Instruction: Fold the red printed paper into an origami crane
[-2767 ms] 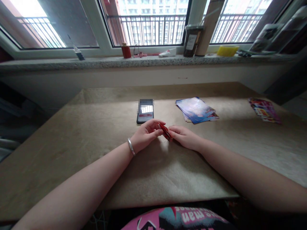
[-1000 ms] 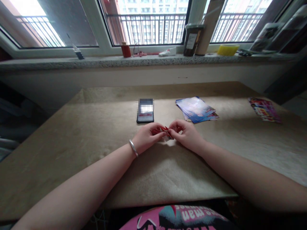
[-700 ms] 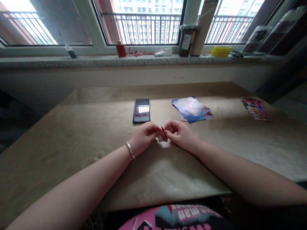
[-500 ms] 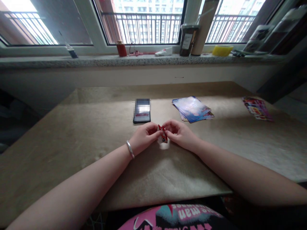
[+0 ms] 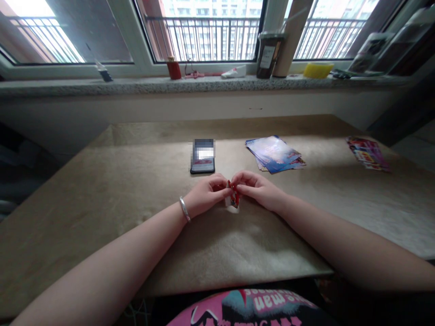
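A small folded piece of red and white paper (image 5: 233,198) stands between my two hands at the middle of the tan table (image 5: 112,190). My left hand (image 5: 205,197), with a silver bangle on the wrist, pinches its left side. My right hand (image 5: 258,190) pinches its top and right side with thumb and forefinger. Both hands rest low on the table surface, fingertips almost touching. Much of the paper is hidden by my fingers.
A dark phone (image 5: 203,156) lies just beyond my hands. A stack of blue printed sheets (image 5: 274,154) sits to the right, with another colourful sheet (image 5: 367,153) at the far right. The windowsill holds a red cup (image 5: 174,69), a dark jar (image 5: 266,55) and a yellow item (image 5: 318,70).
The folded paper has gone from lying slanted and longer between my hands to a smaller, upright shape. My fingers have closed in tighter around it. The view has shifted slightly.
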Demonstrator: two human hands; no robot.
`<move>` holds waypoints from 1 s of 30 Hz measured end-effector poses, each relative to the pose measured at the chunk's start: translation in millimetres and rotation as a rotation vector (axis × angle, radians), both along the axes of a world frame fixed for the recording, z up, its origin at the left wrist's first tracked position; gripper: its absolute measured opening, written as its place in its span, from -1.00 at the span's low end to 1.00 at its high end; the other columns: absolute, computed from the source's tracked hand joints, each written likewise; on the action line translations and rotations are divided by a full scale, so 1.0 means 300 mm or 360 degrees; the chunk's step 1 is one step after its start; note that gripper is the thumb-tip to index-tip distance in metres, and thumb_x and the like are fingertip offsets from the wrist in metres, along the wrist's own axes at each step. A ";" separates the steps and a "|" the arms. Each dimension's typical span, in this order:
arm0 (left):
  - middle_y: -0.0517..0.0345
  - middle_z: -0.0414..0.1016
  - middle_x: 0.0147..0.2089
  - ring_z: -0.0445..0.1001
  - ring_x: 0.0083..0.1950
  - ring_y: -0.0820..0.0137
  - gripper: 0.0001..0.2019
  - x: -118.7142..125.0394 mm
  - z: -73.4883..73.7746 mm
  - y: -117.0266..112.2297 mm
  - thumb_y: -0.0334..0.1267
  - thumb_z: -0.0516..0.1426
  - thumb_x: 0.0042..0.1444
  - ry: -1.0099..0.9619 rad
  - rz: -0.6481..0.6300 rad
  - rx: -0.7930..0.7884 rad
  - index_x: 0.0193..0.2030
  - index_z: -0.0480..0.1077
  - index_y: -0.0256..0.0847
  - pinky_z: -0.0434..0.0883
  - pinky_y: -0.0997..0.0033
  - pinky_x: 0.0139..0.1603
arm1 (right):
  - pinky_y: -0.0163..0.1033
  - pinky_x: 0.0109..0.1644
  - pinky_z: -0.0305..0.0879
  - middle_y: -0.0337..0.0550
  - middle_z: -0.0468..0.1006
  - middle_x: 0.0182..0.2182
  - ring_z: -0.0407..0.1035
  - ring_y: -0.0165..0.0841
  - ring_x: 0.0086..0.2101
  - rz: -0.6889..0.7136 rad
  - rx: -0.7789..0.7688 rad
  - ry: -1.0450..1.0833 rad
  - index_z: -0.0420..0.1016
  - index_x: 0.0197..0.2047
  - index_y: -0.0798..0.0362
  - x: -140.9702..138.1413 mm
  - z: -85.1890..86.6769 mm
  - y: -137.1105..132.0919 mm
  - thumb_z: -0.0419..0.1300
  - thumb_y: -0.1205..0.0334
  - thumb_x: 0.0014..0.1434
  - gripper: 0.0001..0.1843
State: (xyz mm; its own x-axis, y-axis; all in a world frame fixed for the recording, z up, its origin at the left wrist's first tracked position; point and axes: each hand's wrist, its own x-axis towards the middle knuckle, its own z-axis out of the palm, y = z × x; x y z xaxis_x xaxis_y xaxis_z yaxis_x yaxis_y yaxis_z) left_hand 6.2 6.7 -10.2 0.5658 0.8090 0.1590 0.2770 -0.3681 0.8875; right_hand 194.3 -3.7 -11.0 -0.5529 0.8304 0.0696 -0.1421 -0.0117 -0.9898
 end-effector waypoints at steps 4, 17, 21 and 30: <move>0.12 0.33 -0.32 0.32 -0.30 0.43 -0.71 -0.004 0.001 0.002 -0.05 0.13 0.07 -0.0044 -0.0077 -0.0046 -0.40 0.41 -0.29 0.30 0.42 -0.25 | -0.34 -0.29 0.27 -0.30 0.41 -0.42 0.32 -0.49 -0.40 0.0053 -0.0031 0.0054 0.35 -0.31 0.06 0.000 -0.002 0.001 0.29 0.12 -0.01 -0.74; 0.17 0.29 -0.35 0.28 -0.35 0.47 -0.68 -0.005 0.003 -0.002 -0.02 0.12 0.07 -0.0099 -0.0188 -0.0231 -0.40 0.34 -0.30 0.28 0.47 -0.30 | -0.35 -0.27 0.25 -0.28 0.41 -0.40 0.32 -0.50 -0.39 0.0098 0.0084 -0.0036 0.32 -0.33 0.06 0.010 -0.013 0.007 0.23 0.19 0.05 -0.83; 0.18 0.29 -0.38 0.26 -0.39 0.49 -0.68 -0.002 0.002 -0.007 -0.02 0.11 0.07 -0.0027 -0.0199 -0.0253 -0.38 0.34 -0.30 0.26 0.50 -0.36 | -0.35 -0.34 0.24 -0.28 0.38 -0.46 0.27 -0.49 -0.44 0.0004 0.0517 -0.0368 0.32 -0.35 0.06 0.023 0.004 0.000 0.15 0.33 0.06 -0.95; 0.27 0.20 -0.51 0.16 -0.47 0.55 -0.75 0.015 0.009 -0.017 -0.14 0.10 0.06 0.0092 -0.0124 -0.0145 -0.50 0.27 -0.29 0.17 0.55 -0.44 | -0.34 -0.32 0.26 -0.20 0.43 -0.42 0.32 -0.46 -0.40 -0.0142 0.1390 -0.0832 0.39 -0.38 0.07 0.056 0.036 -0.003 0.13 0.41 0.05 -0.93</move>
State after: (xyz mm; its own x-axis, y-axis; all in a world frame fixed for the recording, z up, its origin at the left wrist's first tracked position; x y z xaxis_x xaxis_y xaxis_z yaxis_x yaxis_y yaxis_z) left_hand 10.6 1.5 -7.6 0.6336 0.7719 0.0520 0.3024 -0.3090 0.9017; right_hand 211.2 -4.6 -0.4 -0.6262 0.6450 0.4380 0.3454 0.7331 -0.5859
